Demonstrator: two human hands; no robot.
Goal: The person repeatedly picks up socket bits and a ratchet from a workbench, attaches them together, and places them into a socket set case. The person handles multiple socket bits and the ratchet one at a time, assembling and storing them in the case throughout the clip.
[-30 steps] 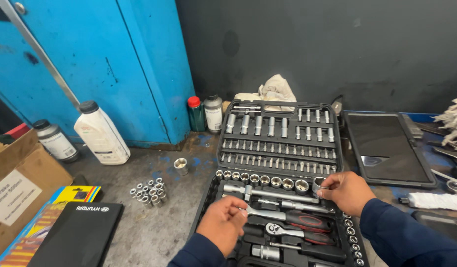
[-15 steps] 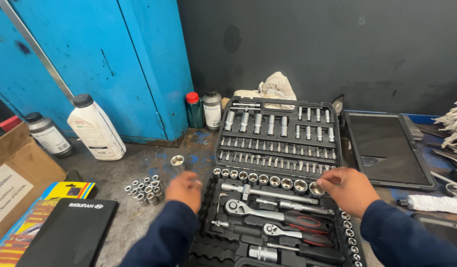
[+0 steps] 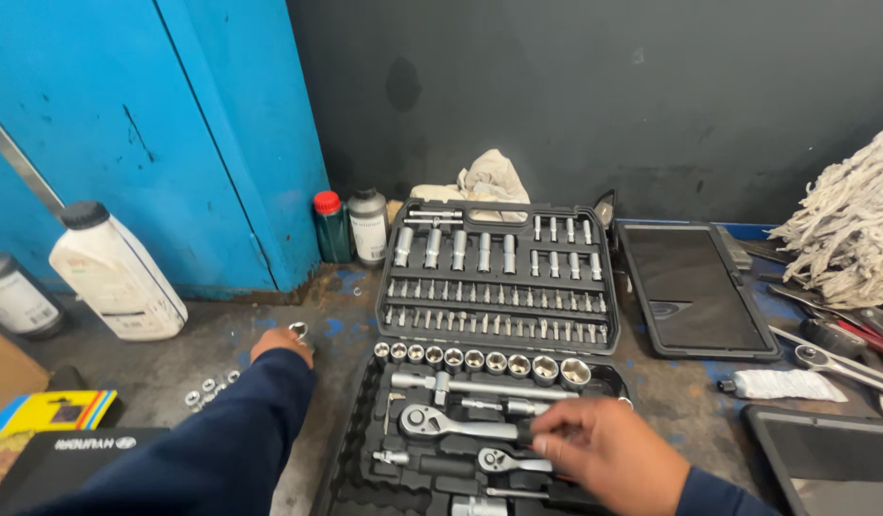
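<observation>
At the far left a white plastic jug with a black cap (image 3: 112,279) leaned by the blue metal cabinet (image 3: 174,134), and a yellow printed packet (image 3: 54,411) lay above a flat black case (image 3: 64,459) at the desk's near edge. A cluster of small loose chrome sockets (image 3: 207,390) sat on the grey stained desk (image 3: 336,330). The left hand (image 3: 281,342), sleeved in dark blue, reached toward a single chrome socket (image 3: 298,331); its fingers were close on it, though I could not tell whether they gripped it. The step in hand looked like gathering loose sockets; a firm pinch seemed needed next. A green bottle with a red cap (image 3: 330,227) and a grey labelled bottle (image 3: 369,225) stood behind the open black socket set case (image 3: 499,315). The right hand (image 3: 604,454) rested with loosely spread fingers over the ratchet handles, clamped on nothing visible.
</observation>
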